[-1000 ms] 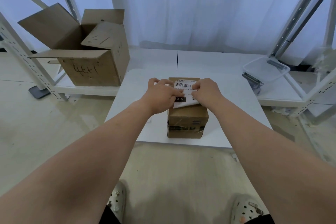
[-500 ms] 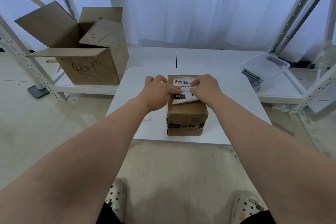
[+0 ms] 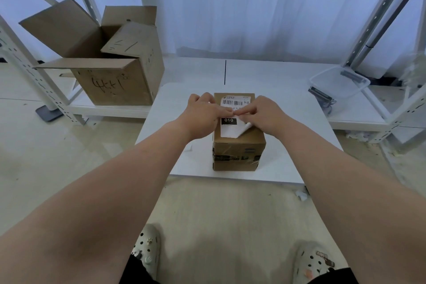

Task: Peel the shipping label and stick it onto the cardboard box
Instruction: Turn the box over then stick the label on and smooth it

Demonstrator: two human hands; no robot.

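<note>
White surface (image 3: pixel 184 104) bearing cardboard box (image 3: pixel 238 150); shipping label (image 3: pixel 230 128) on top, near-right corner curled; left hand (image 3: pixel 205 114) flat, pressing label; right hand (image 3: pixel 260 113) pinching label.

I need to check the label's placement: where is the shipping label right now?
In the head view the shipping label lies atop the small cardboard box at table centre, between the left hand and right hand, near-right corner curled.

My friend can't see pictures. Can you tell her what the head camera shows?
Two bare hands, left hand and right hand, press a white shipping label onto the top of a small cardboard box on a white table. The label's near right corner curls up, unstuck.
</note>
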